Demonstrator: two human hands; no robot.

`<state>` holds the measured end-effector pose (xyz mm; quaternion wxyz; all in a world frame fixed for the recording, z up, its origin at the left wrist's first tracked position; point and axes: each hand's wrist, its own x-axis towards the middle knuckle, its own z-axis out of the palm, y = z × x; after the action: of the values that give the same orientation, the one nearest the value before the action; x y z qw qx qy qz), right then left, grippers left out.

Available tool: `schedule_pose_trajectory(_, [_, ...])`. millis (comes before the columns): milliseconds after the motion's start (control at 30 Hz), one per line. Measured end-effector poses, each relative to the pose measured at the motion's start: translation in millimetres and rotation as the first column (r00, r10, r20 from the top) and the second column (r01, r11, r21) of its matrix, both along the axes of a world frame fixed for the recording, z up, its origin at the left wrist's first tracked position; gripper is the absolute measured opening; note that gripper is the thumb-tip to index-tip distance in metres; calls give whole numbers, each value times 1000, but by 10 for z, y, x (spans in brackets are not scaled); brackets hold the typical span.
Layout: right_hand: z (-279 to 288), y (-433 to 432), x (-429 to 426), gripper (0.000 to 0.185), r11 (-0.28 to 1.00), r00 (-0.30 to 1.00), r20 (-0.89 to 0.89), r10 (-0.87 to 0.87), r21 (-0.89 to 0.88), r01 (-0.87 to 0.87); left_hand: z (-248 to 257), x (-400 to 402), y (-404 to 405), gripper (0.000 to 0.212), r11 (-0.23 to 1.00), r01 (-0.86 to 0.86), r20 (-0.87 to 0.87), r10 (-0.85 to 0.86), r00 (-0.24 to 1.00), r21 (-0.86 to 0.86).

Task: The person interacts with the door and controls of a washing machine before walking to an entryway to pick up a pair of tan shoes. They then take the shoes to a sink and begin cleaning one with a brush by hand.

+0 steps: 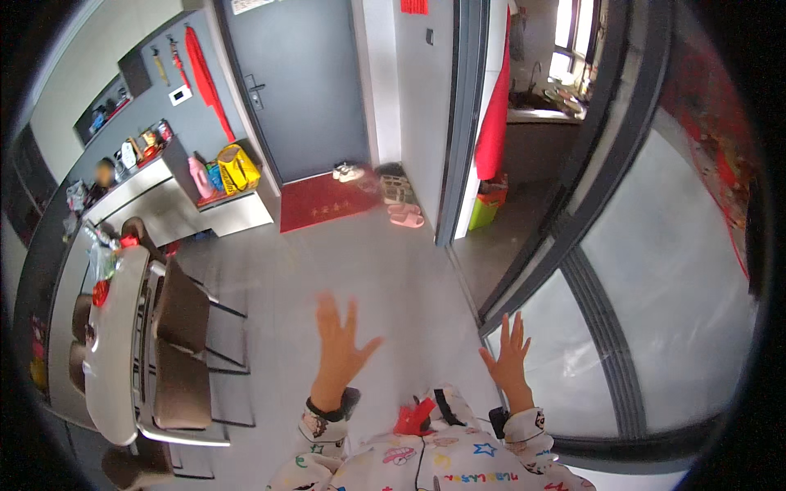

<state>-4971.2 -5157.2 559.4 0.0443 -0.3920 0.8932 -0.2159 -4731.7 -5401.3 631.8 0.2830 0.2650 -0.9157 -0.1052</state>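
Note:
My left hand [341,350] is raised in front of me with its fingers spread, slightly blurred, holding nothing. To its right my right hand [508,359] is also up, palm forward or down, fingers apart, touching nothing. Both wrists carry dark bands below patterned white sleeves. Beyond the hands lies a grey floor [381,264]. A red doormat [325,199] with white shoes [349,172] on it lies before a closed grey door [301,86]. Pink slippers [406,216] rest beside the mat.
At left stand a long table [116,368] and brown chairs [182,307]. A low cabinet [236,215] bears a yellow bag [237,169] and a pink bottle [199,177]. Frosted sliding panels [663,294] rise at right, beside a doorway with a green and orange bin [487,207].

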Motion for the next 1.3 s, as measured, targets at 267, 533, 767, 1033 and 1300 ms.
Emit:
schedule_pose_trajectory(267, [-879,-1774,-1301,29,951,919,312,-241,-114,288,-787,-1066,-1815,14,882,-64,268,-73,961,467])
schedule_pose_trajectory(533, [-538,-4631,-2306,74,850,878,7,479,244,-466,-687,-1795,-3789,61,947,-297,208,269,940,122])
schedule_pose_trajectory(767, [-763,-6887,-3006,80,649,547,699,460,155,-745,-1358,-2374,-5364,65,810,-436,441,251,862,391])
schedule_pose_trajectory(1033, [-1685,-8081,-4145,89,808,977,208,44,568,-157,-1905,-3366,-7617,72,861,-298,534,38,845,412])
schedule_pose_trajectory(1300, [-2101,-9836,-5061,68,988,946,323,29,135,-77,-1585,-4929,-10006,58,925,-64,540,-161,826,375])
